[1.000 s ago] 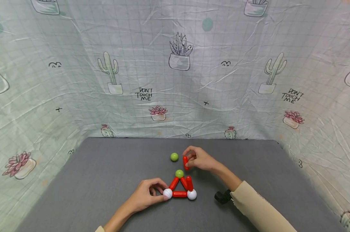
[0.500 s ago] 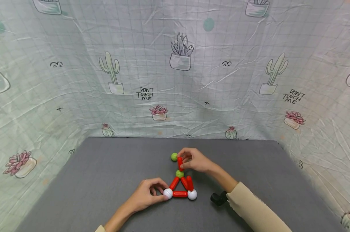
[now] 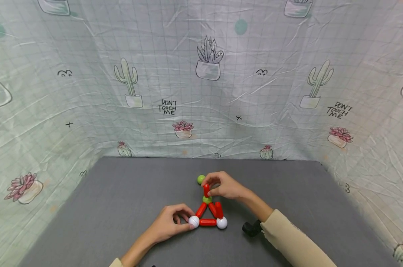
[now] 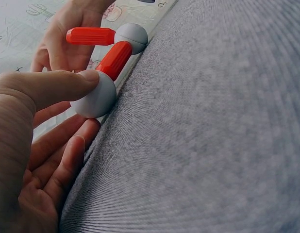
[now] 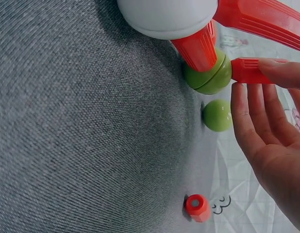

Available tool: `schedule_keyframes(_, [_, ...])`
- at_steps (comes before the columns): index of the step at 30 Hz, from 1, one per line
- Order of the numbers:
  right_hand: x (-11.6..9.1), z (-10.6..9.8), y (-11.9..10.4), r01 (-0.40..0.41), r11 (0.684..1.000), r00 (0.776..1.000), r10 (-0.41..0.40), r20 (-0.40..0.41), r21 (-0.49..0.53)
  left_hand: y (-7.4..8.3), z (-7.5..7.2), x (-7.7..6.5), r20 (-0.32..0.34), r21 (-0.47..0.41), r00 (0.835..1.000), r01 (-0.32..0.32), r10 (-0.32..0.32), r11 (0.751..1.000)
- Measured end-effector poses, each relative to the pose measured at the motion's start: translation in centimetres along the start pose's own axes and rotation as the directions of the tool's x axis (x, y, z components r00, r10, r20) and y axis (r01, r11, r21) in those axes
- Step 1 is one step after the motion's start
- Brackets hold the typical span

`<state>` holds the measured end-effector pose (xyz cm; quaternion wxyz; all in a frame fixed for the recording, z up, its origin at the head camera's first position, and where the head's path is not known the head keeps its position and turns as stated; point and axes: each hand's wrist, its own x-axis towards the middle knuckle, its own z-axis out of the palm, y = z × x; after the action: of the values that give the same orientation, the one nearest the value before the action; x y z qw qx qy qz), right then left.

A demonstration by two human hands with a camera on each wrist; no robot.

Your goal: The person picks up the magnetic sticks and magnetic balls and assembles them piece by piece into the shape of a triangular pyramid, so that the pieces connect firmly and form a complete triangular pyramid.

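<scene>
A triangle of red magnetic rods and balls lies on the grey surface: a bottom rod (image 3: 207,222), two slanted rods, a near-left white ball (image 3: 193,221), a near-right white ball (image 3: 222,223) and a green ball (image 3: 207,200) at the far corner. My left hand (image 3: 170,222) pinches the left white ball between thumb and fingers. Another red rod (image 3: 219,210) rises from the right white ball. With thumb and fingertips, my right hand (image 3: 227,186) holds a red rod (image 5: 249,71) upright, its lower end touching the green ball in the right wrist view.
Behind the triangle rests a loose green ball (image 3: 201,179), partly covered by the right hand. The right wrist view shows one more red rod (image 5: 197,208) farther off. A black device (image 3: 252,228) sits at the right sleeve. A printed cloth (image 3: 148,137) hangs behind the table.
My right hand has carried its red rod left and slightly down, from beside the triangle onto the far green ball. The left hand keeps its hold on the white ball.
</scene>
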<state>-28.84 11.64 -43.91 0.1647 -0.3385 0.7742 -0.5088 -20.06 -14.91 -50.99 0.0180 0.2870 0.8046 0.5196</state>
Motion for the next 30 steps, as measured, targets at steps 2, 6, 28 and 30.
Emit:
schedule_keyframes(2, [-0.06, -0.06, 0.06, 0.017, 1.0, 1.0, -0.017, 0.015, 0.004, 0.08, -0.03, 0.03, 0.003, -0.003, 1.0, -0.001, 0.001, 1.0])
schedule_keyframes(6, [-0.24, -0.15, 0.28, 0.049, 0.999, 0.998, -0.049, 0.039, 0.007, 0.14, -0.05, 0.02, 0.007, -0.005, 1.0, 0.001, -0.001, 1.0])
schedule_keyframes(28, [-0.83, -0.06, 0.94, 0.092, 0.992, 0.996, -0.093, 0.007, 0.083, 0.14, 0.01, 0.08, 0.003, -0.024, 1.0, -0.006, 0.006, 1.0])
schedule_keyframes(30, [-0.86, -0.04, 0.95, 0.086, 0.993, 0.996, -0.086, 0.005, 0.085, 0.14, 0.02, 0.07, 0.003, -0.026, 1.0, -0.005, 0.005, 1.0])
